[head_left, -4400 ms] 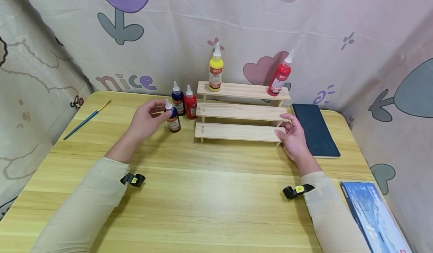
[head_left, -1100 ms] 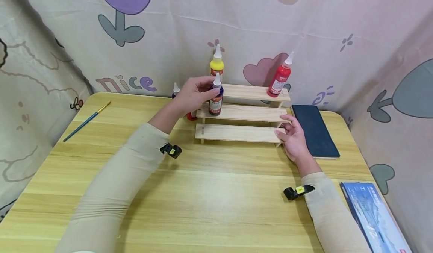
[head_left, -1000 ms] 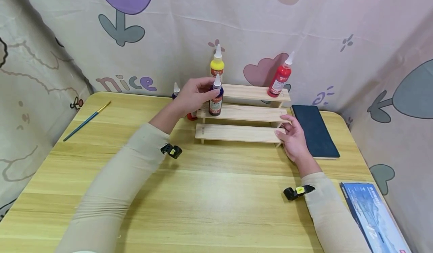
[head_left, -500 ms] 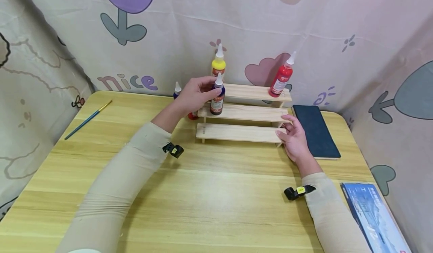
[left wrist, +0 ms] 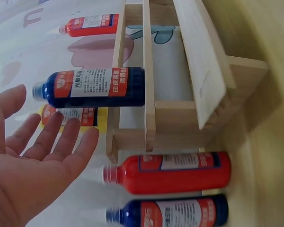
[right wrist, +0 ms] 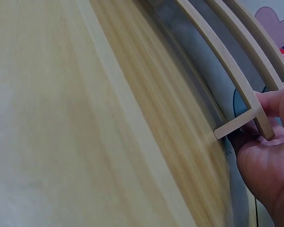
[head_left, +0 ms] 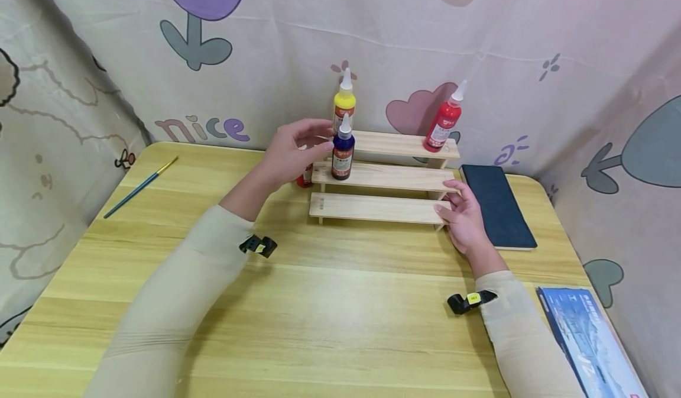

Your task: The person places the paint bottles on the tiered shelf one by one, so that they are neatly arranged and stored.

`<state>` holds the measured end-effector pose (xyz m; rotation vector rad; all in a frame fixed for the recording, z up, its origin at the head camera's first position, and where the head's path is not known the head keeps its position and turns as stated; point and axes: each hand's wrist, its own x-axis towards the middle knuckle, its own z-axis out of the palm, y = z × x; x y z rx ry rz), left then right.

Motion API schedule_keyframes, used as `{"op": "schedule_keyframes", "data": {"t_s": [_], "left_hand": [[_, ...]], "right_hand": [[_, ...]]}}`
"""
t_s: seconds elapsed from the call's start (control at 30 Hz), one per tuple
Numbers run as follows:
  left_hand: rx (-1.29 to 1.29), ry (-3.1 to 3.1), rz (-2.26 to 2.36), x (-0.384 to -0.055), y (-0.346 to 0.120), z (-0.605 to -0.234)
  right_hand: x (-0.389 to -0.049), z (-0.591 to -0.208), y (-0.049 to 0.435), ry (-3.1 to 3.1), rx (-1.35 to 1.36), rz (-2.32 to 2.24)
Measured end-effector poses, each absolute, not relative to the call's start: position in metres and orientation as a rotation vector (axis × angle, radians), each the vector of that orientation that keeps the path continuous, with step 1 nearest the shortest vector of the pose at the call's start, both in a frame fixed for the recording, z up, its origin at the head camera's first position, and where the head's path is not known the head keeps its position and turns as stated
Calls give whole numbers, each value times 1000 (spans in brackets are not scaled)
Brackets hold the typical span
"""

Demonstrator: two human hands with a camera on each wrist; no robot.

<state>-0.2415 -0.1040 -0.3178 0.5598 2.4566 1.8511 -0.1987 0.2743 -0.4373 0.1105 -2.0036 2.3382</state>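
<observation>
A dark blue paint bottle (head_left: 343, 157) with a white nozzle stands upright at the left of the middle shelf of a three-tier wooden rack (head_left: 383, 207). My left hand (head_left: 291, 152) is just left of it, fingers spread and apart from the bottle in the left wrist view. A yellow bottle (head_left: 344, 99) and a red bottle (head_left: 443, 126) stand on the top shelf. On the table left of the rack are another red bottle (left wrist: 180, 172) and another blue bottle (left wrist: 180, 212). My right hand (head_left: 464, 217) grips the rack's right end, thumb on the lowest shelf.
A dark notebook (head_left: 497, 206) lies right of the rack, behind my right hand. A blue-covered pad (head_left: 587, 339) is at the table's right edge. A paintbrush (head_left: 140, 187) lies at the far left. Printed cloth (head_left: 298, 49) hangs behind the table.
My left hand carried the blue bottle from the table to the middle shelf, then let go and drew back a little to the left. The right hand stays on the rack.
</observation>
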Motion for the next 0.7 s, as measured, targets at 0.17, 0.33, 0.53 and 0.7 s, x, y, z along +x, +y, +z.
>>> {"op": "schedule_keyframes", "data": {"t_s": [0.17,0.33,0.53,0.7], "left_hand": [[512,2504,1839,-227,-125,-322],[456,2482,1974,-219,-149,-329],[331,2501,2045,-217,-175,-337],[199,2525,2090,-226,-188,-348]], "right_hand": [[-199,-438,275,-2008,108,2340],[-198,-438,276,-2004,114,2336],[-199,-439,276,-2008,119,2329],[-199,-439,275,-2007,117,2324]]}}
